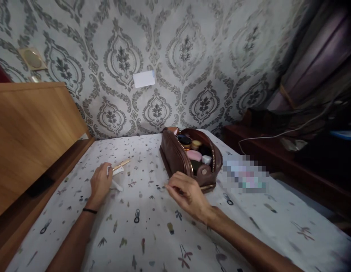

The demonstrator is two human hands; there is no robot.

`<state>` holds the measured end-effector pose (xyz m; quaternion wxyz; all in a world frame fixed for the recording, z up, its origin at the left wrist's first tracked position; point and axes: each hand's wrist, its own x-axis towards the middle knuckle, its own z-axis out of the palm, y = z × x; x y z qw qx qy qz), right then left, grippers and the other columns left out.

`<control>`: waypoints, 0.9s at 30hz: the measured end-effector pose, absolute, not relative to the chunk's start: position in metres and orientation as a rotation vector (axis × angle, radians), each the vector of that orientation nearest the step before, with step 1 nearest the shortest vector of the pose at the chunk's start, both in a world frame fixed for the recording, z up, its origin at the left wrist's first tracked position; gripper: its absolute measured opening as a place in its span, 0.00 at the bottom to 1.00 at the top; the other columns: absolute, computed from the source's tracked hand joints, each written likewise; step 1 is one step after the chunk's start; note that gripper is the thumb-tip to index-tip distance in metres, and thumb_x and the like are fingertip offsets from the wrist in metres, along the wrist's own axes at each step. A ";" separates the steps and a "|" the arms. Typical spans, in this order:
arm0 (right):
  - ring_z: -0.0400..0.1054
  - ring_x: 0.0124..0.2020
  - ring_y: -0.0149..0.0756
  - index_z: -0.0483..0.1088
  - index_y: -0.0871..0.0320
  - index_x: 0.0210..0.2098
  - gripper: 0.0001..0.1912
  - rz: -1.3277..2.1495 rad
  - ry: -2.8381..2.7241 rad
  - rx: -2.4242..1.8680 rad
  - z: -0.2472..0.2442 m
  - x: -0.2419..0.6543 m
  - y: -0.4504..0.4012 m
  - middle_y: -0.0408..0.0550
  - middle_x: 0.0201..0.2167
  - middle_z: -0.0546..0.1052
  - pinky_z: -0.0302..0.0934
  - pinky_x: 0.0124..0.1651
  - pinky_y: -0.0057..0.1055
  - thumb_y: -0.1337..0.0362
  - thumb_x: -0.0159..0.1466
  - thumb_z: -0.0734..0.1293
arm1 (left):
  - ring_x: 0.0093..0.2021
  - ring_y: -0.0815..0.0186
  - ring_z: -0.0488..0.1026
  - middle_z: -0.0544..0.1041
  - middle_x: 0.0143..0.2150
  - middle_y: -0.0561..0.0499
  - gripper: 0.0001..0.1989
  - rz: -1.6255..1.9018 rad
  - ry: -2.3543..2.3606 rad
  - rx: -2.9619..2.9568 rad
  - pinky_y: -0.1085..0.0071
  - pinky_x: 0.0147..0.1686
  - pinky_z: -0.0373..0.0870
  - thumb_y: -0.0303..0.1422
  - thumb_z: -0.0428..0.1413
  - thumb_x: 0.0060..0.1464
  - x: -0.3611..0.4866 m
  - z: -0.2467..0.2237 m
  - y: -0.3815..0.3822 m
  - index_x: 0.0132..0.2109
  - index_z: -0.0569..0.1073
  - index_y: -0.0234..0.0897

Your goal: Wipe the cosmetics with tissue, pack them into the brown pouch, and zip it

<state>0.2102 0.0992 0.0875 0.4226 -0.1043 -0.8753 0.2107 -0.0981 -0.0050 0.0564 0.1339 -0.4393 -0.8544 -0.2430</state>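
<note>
Cloth-covered surface: white cloth printed with small plants (pixel 152 241); its far edge met the patterned grey wall (pixel 185 68).
Brown leather zip bag (pixel 173 156): stood towards the far right corner, unzipped, presumably so its contents lay within reach.
Bag contents: a round pink item (pixel 194 155) and a small silver-lidded jar (pixel 206 159), among others, held together by the bag's walls.
Left hand (pixel 100 183): near the left edge, fingers closed, pinching a slim pale stick (pixel 126 163), its end left projecting, perhaps to leave it free. Crumpled white material (pixel 116 185) hung at the fingers; its nature was unclear in this view.
Right hand (pixel 186 192): beside the bag's near end, fingers curled inward; whether they gripped anything could not be told.
</note>
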 end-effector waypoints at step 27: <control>0.70 0.32 0.33 0.70 0.54 0.44 0.34 1.973 -1.472 -0.449 0.000 0.146 0.079 0.42 0.32 0.72 0.64 0.27 0.26 0.34 0.50 0.71 | 0.18 0.64 0.64 0.69 0.19 0.58 0.27 -1.667 -2.744 -1.580 0.73 0.17 0.60 0.57 0.58 0.44 -0.021 0.057 0.007 0.42 0.74 0.40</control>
